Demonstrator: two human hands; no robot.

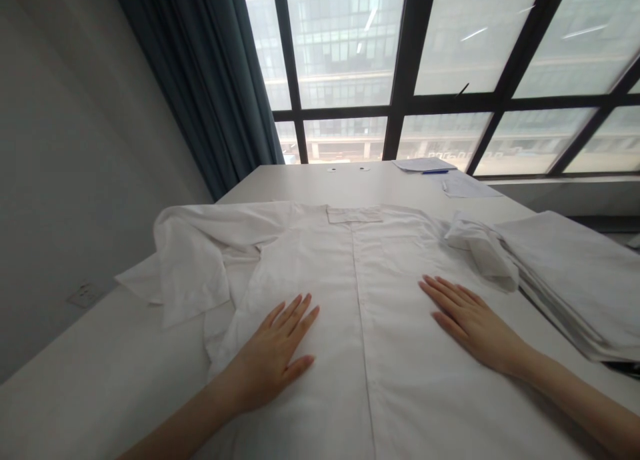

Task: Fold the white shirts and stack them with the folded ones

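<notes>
A white button-front shirt (pixel 330 280), perhaps a lab coat, lies spread face up on the white table, its collar (pixel 354 215) toward the window. My left hand (pixel 275 350) rests flat on its left front panel, fingers stretched and thumb apart. On the right panel lies my right hand (pixel 465 317), palm down with fingers extended. Neither hand grips anything. The left sleeve (pixel 193 263) reaches out over the table's left edge and hangs in folds. The right sleeve (pixel 485 250) is bunched up near the stacked cloth. The shirt's lower end runs out of view.
A stack of folded white cloth (pixel 580 273) sits at the right. Papers (pixel 425 165) and a blue pen (pixel 435 172) lie at the far end of the white table (pixel 300 183). Beyond are a dark curtain (pixel 200 67) and a framed window (pixel 345 47); a wall stands left.
</notes>
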